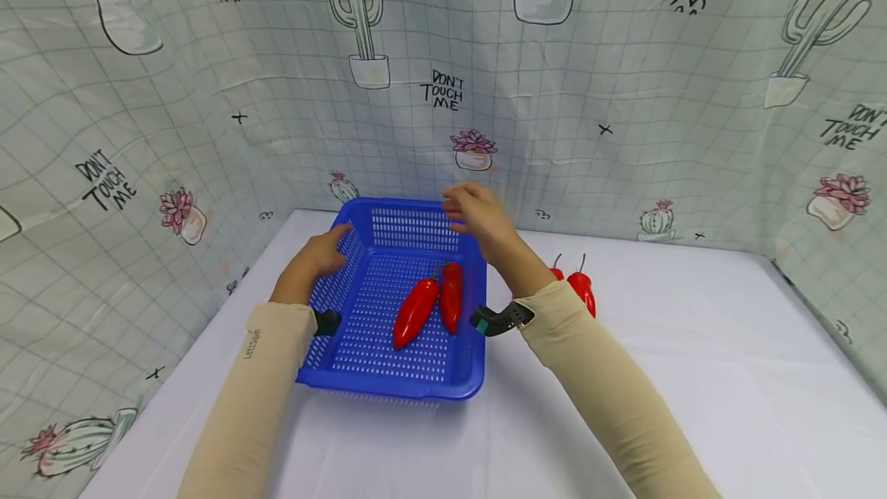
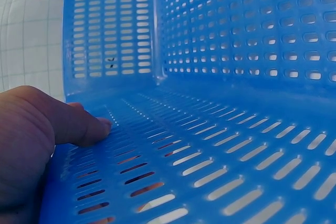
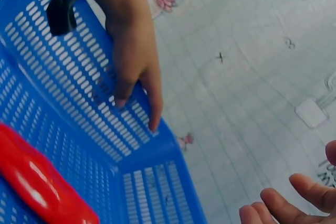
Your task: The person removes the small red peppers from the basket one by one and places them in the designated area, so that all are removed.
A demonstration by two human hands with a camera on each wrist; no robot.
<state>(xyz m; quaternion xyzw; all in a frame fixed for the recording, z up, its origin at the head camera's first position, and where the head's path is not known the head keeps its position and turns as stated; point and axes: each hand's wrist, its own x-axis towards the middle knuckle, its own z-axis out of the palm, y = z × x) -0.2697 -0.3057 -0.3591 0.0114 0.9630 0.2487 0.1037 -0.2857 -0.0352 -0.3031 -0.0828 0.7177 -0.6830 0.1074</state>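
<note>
A blue plastic basket (image 1: 424,390) with slotted walls stands on the table, two red chili peppers (image 1: 416,313) lying in it. My left hand (image 1: 315,259) grips its left wall; in the left wrist view the thumb (image 2: 86,129) lies inside, and the fingers show through the slots from outside. My right hand (image 1: 480,216) is held over the far right corner, fingers loosely bent and holding nothing. In the right wrist view its fingers (image 3: 281,207) appear at the lower right, apart from the basket, with a red pepper (image 3: 42,179) at the lower left.
More red chili peppers (image 1: 582,291) lie on the white table (image 1: 693,376) right of the basket, partly behind my right forearm. A patterned cloth (image 1: 554,98) with cactus drawings hangs behind the table and along its sides.
</note>
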